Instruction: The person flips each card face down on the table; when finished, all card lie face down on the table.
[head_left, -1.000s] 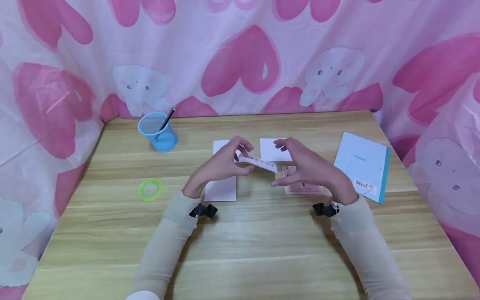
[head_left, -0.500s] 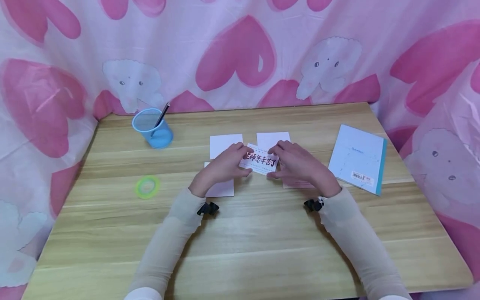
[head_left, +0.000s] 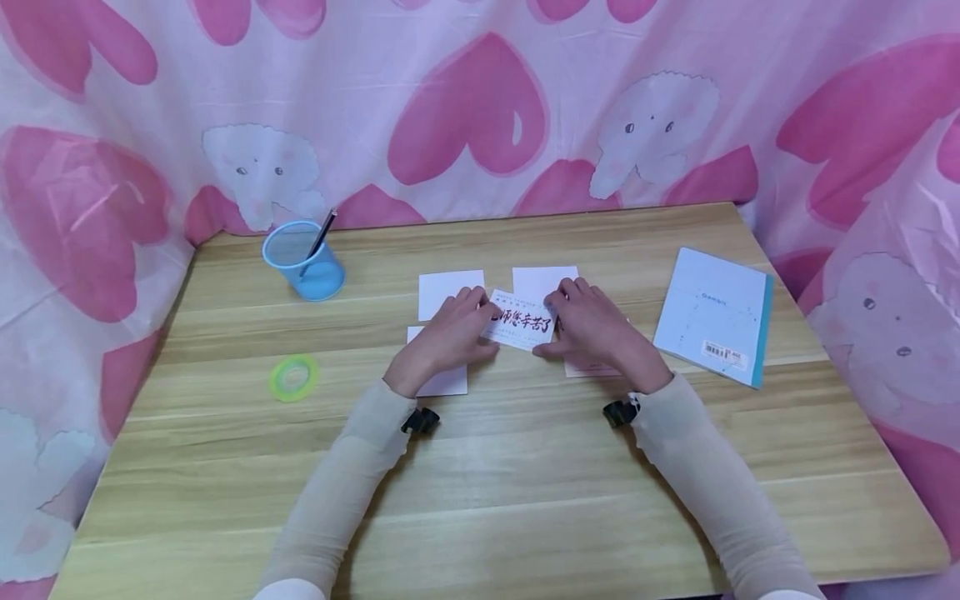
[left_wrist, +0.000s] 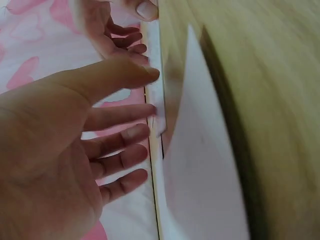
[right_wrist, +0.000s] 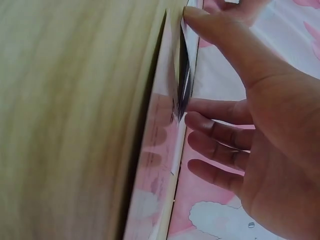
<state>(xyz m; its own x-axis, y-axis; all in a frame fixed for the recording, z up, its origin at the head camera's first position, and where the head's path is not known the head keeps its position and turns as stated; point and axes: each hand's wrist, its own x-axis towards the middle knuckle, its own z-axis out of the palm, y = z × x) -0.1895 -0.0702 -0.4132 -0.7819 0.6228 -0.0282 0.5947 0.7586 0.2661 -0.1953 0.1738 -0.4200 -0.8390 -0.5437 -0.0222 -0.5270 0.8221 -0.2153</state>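
A white card with dark red handwritten-style characters point(head_left: 521, 321) lies between my hands, its printed face up and slightly slanted. My left hand point(head_left: 447, 335) pinches its left end between thumb and forefinger. At the opposite end, my right hand point(head_left: 597, 327) pinches the card, thumb at the near corner and fingers at the far one. In the right wrist view that end of the card point(right_wrist: 185, 65) looks slightly bent. Below the left forearm side lies a white card point(head_left: 444, 383), partly covered by the hand. A pink card point(head_left: 591, 367) shows from under the right hand.
Two more white cards point(head_left: 450, 290) lie farther back. A blue mesh pen cup point(head_left: 318, 279) holding a pen point(head_left: 321, 237) stands back left, with a yellow-green tape roll point(head_left: 293, 377) nearer. A light-blue notebook point(head_left: 708, 308) lies right. A pink curtain point(head_left: 465, 108) hangs behind the table.
One second ago the left hand alone held the card, tilted nearly edge-on. The right hand has since moved in and gripped its other end, and the printed face has turned up.
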